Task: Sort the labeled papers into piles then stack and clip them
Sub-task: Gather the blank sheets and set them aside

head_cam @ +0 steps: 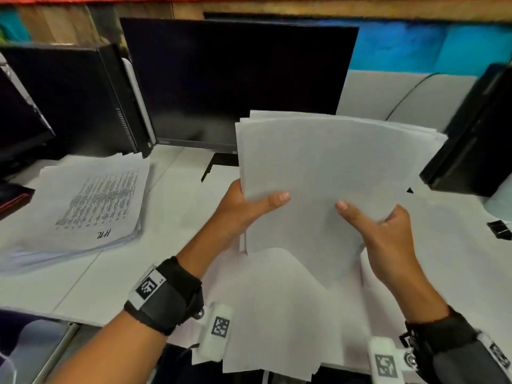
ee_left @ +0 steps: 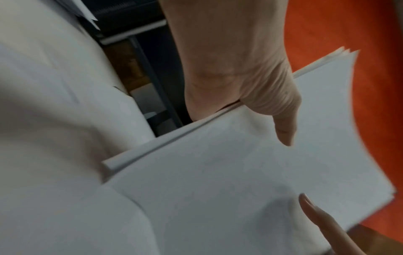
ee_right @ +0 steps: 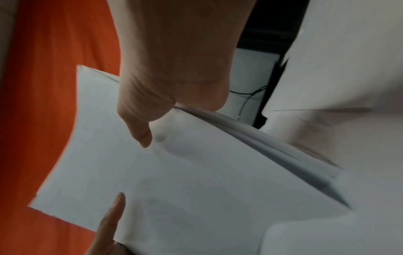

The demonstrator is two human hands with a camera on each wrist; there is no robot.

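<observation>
While held up: paper stack, both hands.

printed pile left — binder clip right

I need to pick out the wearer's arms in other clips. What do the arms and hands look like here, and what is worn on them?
Both forearms are bare, no sleeves. The left hand and right hand wear no gloves or rings that show. Each wrist carries a black strap bearing a white tag printed with a square black-and-white code, and a white camera block with another such code hangs beneath it.
</observation>
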